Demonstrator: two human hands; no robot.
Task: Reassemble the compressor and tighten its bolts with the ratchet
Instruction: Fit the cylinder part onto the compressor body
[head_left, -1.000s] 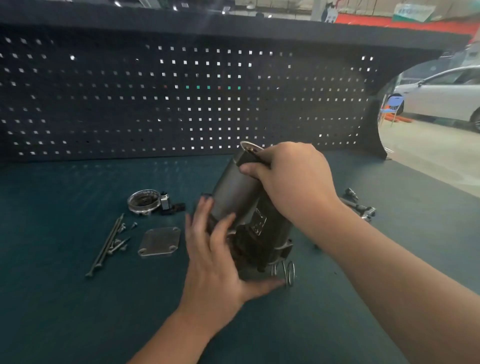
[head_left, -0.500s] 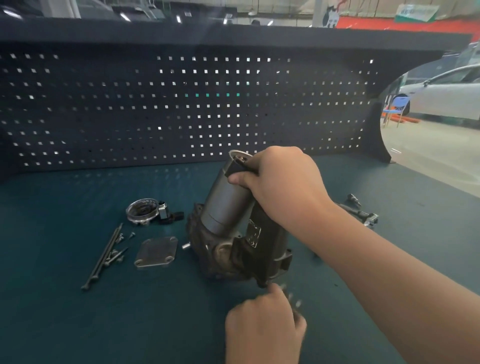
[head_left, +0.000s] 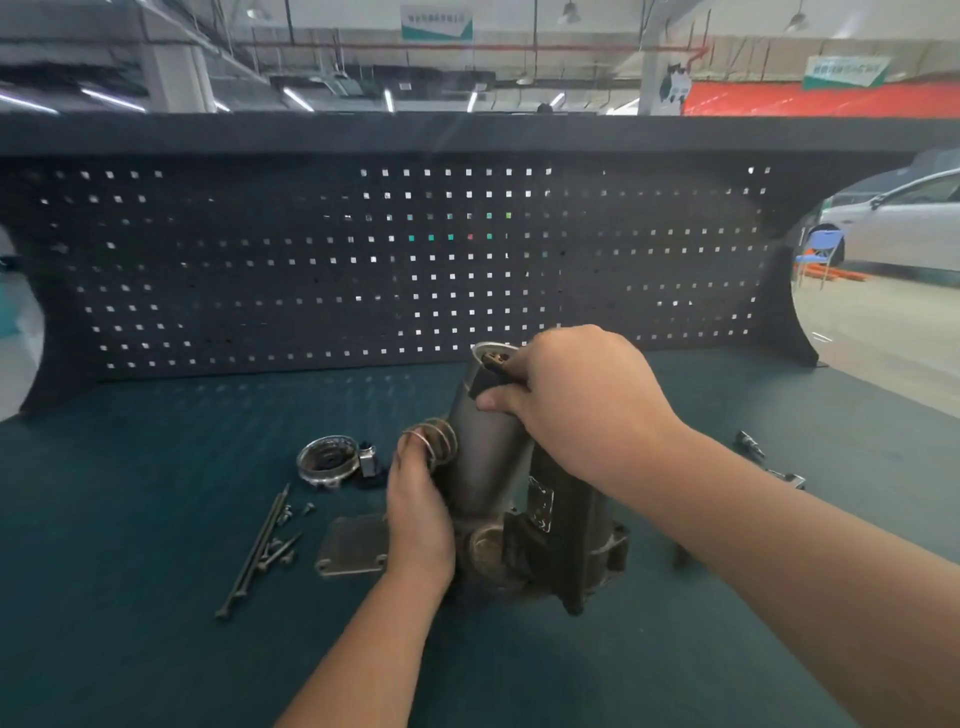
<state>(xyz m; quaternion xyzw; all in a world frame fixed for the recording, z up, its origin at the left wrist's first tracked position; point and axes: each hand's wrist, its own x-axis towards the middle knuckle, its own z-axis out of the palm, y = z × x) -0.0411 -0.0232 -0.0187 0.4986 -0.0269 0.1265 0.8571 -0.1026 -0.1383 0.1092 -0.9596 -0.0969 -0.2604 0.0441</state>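
Head view, looking down on a dark green surface (head_left: 156, 597) backed by a perforated panel (head_left: 260, 260).

Compressor (head_left: 524, 519) stands mid-surface, a little toward the near edge. Its grey cylinder body leans, long axis running from the base up and away toward the far edge, open top end highest.

Right hand (head_left: 576, 410) wraps the upper end of the cylinder, fingers curled round it, thumb on the near face; it steadies the tilt.

Left hand (head_left: 421, 504) sits against the left flank of the body, fingertips pinching a coil spring (head_left: 434, 439) held up beside the cylinder. Spring touches or nearly touches the cylinder wall; I cannot tell which.

Key relation: the spring is left of the body and above the base housing. Its seat is not visible from here, so I cannot say which opening it goes to. The left hand is the one that carries it; the right only has to keep the body from rolling.

Loose parts toward the left edge: long bolts (head_left: 257, 551) with small screws beside them, a flat cover plate (head_left: 348, 545) partly behind the left wrist, a round ring part (head_left: 327, 460). Ratchet (head_left: 769, 462) probably the tool lying right of the forearm; mostly hidden.

Judgement: early reassembly; bolts untouched, cover off.
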